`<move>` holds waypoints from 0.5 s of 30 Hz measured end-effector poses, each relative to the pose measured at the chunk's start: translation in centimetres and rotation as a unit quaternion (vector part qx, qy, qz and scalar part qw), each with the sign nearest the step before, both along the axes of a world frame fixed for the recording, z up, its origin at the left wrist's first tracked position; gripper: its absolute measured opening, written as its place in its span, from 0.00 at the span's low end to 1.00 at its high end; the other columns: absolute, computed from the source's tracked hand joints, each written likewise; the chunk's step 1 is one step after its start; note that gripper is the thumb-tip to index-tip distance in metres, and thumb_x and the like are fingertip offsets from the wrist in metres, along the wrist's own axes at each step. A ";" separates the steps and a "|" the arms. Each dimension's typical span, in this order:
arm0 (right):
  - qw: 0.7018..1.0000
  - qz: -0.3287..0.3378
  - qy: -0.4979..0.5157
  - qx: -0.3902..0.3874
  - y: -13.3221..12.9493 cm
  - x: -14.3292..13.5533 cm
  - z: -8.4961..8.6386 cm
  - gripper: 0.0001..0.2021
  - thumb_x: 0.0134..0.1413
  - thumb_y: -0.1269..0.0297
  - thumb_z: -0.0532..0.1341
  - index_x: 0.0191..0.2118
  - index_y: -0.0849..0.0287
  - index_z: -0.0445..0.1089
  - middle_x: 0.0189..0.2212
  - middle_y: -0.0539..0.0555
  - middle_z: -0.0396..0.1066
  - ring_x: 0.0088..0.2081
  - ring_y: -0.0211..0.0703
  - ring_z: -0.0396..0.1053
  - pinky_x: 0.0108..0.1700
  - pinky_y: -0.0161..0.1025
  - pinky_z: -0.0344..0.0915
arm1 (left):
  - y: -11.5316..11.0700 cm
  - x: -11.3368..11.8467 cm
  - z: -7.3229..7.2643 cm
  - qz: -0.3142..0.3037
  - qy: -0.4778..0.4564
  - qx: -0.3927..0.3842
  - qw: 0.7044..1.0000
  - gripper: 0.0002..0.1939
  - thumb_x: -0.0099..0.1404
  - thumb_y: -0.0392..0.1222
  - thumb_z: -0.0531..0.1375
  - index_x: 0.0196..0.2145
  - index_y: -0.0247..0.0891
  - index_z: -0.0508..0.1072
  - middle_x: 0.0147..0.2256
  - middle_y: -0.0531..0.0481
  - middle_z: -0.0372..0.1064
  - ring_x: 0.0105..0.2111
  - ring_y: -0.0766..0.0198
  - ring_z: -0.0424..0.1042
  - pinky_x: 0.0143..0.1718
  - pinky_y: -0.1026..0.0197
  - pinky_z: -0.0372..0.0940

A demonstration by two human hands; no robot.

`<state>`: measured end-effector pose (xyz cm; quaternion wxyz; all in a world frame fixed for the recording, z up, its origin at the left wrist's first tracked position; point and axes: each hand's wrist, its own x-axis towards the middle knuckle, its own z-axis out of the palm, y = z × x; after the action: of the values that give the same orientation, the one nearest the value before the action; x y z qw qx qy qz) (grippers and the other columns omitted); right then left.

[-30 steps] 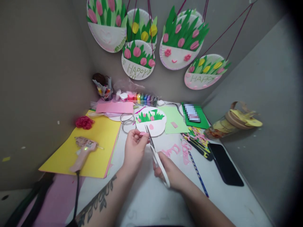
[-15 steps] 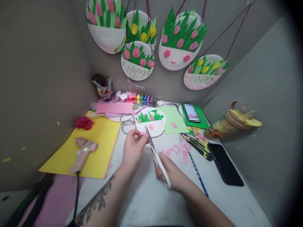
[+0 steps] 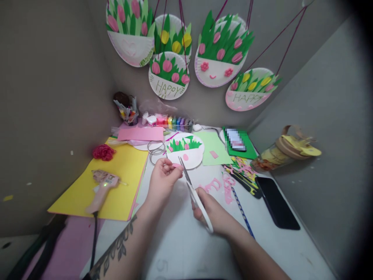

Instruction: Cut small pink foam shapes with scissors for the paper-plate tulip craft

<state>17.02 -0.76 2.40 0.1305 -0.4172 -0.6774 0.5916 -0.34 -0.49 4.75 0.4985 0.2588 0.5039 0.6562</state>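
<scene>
Between thumb and fingers, my left hand (image 3: 163,177) pinches a small piece of pink paper (image 3: 176,165). White-handled scissors (image 3: 200,204) are in my right hand (image 3: 211,212), their narrow blades slightly apart and pointing up beside the pink paper. Just beyond both hands lies a white scalloped paper shape (image 3: 194,158) with green paper leaves, pink tulips and a pink oval on it. Cut pink paper scraps (image 3: 214,184) rest on the table to the right of the scissors.
At left, a glue gun (image 3: 103,186) lies on yellow paper (image 3: 128,202), near a ball of pink yarn (image 3: 104,153). Metal rings (image 3: 156,151) sit by the paper shape. A black phone (image 3: 276,202), blue striped stick (image 3: 243,214) and tumbler (image 3: 284,149) are right. Decorated plates (image 3: 169,91) hang behind.
The scissors and my right hand have shifted very slightly right and down from the pink paper. My left hand keeps its pinch, moved a touch left.
</scene>
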 end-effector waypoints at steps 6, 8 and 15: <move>1.000 0.015 0.009 0.007 0.0 0.3 -0.4 0.10 0.44 0.71 0.60 0.33 0.56 0.58 0.27 0.50 0.66 0.30 0.40 0.61 0.30 0.36 0.58 | 0.0 0.0 0.0 -0.008 0.002 0.004 1.000 0.18 0.51 0.40 0.66 0.32 0.40 0.59 0.25 0.58 0.68 0.25 0.70 0.68 0.33 0.65 0.63; 1.000 0.023 0.016 0.011 0.0 0.4 -0.5 0.09 0.44 0.72 0.59 0.33 0.57 0.59 0.27 0.50 0.66 0.30 0.40 0.61 0.31 0.36 0.58 | -0.1 0.0 0.1 -0.010 0.001 0.002 1.000 0.18 0.51 0.39 0.66 0.32 0.40 0.59 0.25 0.58 0.67 0.25 0.70 0.68 0.32 0.65 0.63; 0.999 0.039 0.018 0.029 0.0 0.3 -0.4 0.07 0.46 0.71 0.57 0.32 0.57 0.59 0.27 0.49 0.65 0.30 0.39 0.60 0.32 0.36 0.59 | -0.1 -0.1 0.0 -0.019 -0.009 0.008 1.000 0.18 0.51 0.38 0.66 0.33 0.40 0.58 0.25 0.58 0.68 0.25 0.70 0.67 0.32 0.65 0.62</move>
<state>17.36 -0.72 2.04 0.1313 -0.3763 -0.7074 0.5838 -0.41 -0.60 4.80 0.5131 0.2665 0.4895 0.6528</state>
